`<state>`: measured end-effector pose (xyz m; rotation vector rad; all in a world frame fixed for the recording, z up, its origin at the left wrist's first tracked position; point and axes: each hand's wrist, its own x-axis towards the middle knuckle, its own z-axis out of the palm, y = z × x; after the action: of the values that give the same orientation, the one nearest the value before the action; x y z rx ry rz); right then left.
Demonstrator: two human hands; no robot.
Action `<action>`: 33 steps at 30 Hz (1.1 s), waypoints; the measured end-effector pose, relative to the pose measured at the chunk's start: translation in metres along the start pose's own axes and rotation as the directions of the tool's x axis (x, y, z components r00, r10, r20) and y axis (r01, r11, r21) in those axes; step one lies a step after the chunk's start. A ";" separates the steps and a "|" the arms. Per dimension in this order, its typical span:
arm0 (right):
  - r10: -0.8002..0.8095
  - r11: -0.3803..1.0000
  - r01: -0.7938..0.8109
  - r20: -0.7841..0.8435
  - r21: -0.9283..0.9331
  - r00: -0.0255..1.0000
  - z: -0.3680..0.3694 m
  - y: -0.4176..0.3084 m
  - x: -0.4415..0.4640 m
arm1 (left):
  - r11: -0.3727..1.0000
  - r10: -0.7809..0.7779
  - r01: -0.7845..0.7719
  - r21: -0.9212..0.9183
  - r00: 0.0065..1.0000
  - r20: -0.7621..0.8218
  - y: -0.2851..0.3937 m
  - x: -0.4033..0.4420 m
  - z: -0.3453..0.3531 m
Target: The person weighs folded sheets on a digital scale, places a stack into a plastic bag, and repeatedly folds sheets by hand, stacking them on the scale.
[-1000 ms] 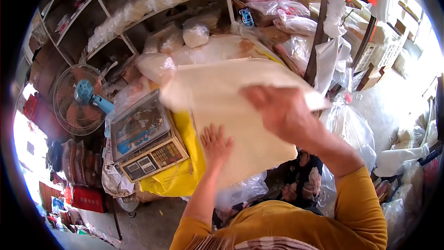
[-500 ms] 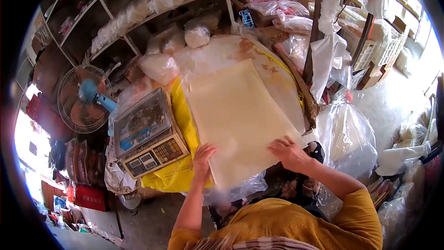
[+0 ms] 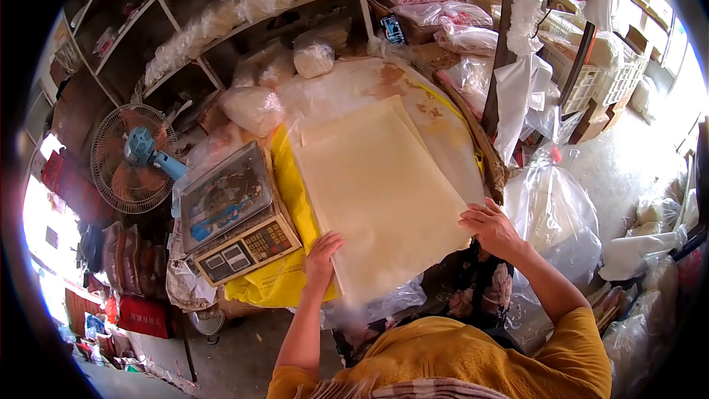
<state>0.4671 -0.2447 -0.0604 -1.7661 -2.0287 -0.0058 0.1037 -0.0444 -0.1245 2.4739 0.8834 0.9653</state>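
Large, thin, cream-coloured sheets (image 3: 384, 199) lie flat in a stack, their layers slightly offset at the top right. At the lower left edge, my left hand (image 3: 322, 257) is closed on the sheets, its fingers together and bent over the border; the thumb is hard to see. My right hand (image 3: 493, 230) is at the lower right corner, fingers apart and touching the sheet's edge. What the sheets are made of cannot be told. A pale, stained cover (image 3: 354, 77) lies beneath them on the work surface.
Left of the sheets, a digital scale (image 3: 240, 214) stands on a yellow plastic bag (image 3: 288, 177). A fan (image 3: 136, 155) is farther left. Shelves (image 3: 288, 4) with bagged goods line the back. A large clear bag (image 3: 550, 214) stands to the right, near a metal post (image 3: 501, 52).
My right hand has moved to the right and slightly up, from on top of the sheet to its right corner. My left hand stays at the left edge.
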 end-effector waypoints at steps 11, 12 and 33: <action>-0.036 0.999 0.036 -0.014 -0.007 0.999 -0.001 0.002 -0.001 | 1.000 0.005 -0.005 -0.002 1.000 0.009 -0.002 -0.001 0.000; -0.032 0.999 0.032 -0.014 0.014 0.999 -0.002 0.002 -0.001 | 1.000 0.006 -0.006 -0.007 1.000 0.015 -0.001 -0.001 0.000; 0.655 0.649 -0.521 -0.058 0.554 0.754 0.056 0.030 0.107 | 0.811 -0.585 0.579 -0.087 0.806 -0.087 -0.002 0.028 -0.002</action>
<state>0.4678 -0.1222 -0.0839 -1.8596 -1.0413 0.4477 0.1177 -0.0250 -0.1107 1.9068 1.5119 0.8795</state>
